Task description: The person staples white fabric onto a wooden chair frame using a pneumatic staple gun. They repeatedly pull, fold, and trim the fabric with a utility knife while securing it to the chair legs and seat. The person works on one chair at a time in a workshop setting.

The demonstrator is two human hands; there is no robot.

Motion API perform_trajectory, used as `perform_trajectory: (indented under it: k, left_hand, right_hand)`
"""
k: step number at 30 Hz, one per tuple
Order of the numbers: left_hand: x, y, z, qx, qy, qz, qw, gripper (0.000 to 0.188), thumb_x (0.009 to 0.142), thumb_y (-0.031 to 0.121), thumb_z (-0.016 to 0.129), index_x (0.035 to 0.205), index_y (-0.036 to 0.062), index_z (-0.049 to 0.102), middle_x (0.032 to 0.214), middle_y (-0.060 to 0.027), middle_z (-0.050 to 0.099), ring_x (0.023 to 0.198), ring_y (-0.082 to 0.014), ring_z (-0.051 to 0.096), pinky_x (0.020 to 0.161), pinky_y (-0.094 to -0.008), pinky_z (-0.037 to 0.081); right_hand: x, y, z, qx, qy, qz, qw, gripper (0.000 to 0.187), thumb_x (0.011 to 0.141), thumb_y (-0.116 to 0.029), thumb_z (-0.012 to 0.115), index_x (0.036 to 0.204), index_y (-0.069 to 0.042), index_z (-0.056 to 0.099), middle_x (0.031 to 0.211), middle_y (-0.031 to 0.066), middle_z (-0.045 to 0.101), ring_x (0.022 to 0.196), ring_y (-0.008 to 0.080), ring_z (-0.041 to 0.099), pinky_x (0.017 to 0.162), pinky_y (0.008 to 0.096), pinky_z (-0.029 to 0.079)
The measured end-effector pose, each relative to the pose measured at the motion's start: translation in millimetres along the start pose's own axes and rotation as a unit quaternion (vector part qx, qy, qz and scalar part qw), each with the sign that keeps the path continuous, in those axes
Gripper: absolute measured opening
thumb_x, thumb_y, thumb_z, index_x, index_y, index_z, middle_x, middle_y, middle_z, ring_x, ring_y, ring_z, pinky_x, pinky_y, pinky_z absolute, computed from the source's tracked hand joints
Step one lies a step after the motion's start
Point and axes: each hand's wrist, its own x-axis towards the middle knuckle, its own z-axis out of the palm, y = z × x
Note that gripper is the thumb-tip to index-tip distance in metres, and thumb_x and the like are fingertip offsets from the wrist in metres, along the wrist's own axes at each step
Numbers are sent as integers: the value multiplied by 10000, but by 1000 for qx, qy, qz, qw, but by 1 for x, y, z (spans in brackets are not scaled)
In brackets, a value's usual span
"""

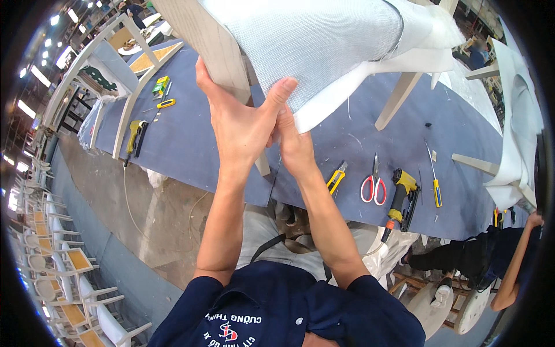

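A pale grey wooden chair frame [202, 43] with light blue woven fabric [324, 46] over it stands on the table in front of me. White padding [352, 81] shows under the fabric's edge. My left hand [237, 124] wraps round the wood at the near corner, its thumb pressed on the fabric's corner. Right beside it, my right hand [296, 147] closes on the same corner from below; its fingertips are partly hidden behind the left thumb and the cloth.
On the blue-grey table cover [191, 127] lie a yellow utility knife [336, 178], red-handled scissors [374, 184], a staple gun [400, 199] with hose, and a screwdriver [436, 188]. Another staple gun [134, 139] lies left, near a second chair [118, 75]. A co-worker's arm [514, 266] shows right.
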Motion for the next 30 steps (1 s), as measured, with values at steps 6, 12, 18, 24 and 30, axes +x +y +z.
perform_trajectory:
  k: [6, 12, 18, 24, 30]
  left_hand:
    - [2, -9, 3, -38, 7, 15, 999, 1070, 858, 299, 857, 1594, 27, 130, 1380, -314, 535, 1222, -388, 624, 1011, -465, 524]
    - [3, -13, 6, -51, 32, 51, 997, 979, 893, 217, 816, 1600, 29, 165, 1378, -296, 547, 1228, -367, 622, 1005, -461, 526]
    - [5, -23, 10, -57, 52, 68, 995, 946, 902, 187, 807, 1606, 6, 202, 1380, -279, 561, 1222, -337, 624, 1003, -444, 525]
    - [5, -24, 15, -83, 69, 65, 992, 931, 896, 121, 815, 1611, -4, 233, 1329, -232, 615, 1146, -296, 665, 956, -395, 553]
    - [6, -33, 13, -61, 85, 59, 993, 972, 886, 159, 851, 1607, -48, 232, 1341, -213, 615, 1163, -263, 654, 968, -369, 543]
  right_hand:
    - [2, 9, -5, -11, -20, 5, 1000, 437, 1150, -368, 437, 848, -84, 576, 709, -46, 460, 652, 67, 421, 569, 262, 343]
    - [6, 7, -9, -48, -26, 51, 997, 413, 1144, -380, 452, 885, -87, 586, 731, -52, 446, 664, 61, 399, 575, 260, 334]
    - [10, 15, -11, -32, -32, 60, 997, 380, 1140, -356, 472, 922, -72, 597, 783, -50, 476, 716, 64, 420, 624, 259, 362]
    - [15, 16, -16, -77, -38, 71, 994, 389, 1138, -334, 480, 949, -33, 637, 818, -31, 546, 768, 94, 482, 684, 285, 433]
    - [26, 22, -24, -115, -84, 55, 988, 388, 1126, -334, 509, 1112, 6, 694, 978, 59, 680, 915, 166, 613, 812, 331, 506]
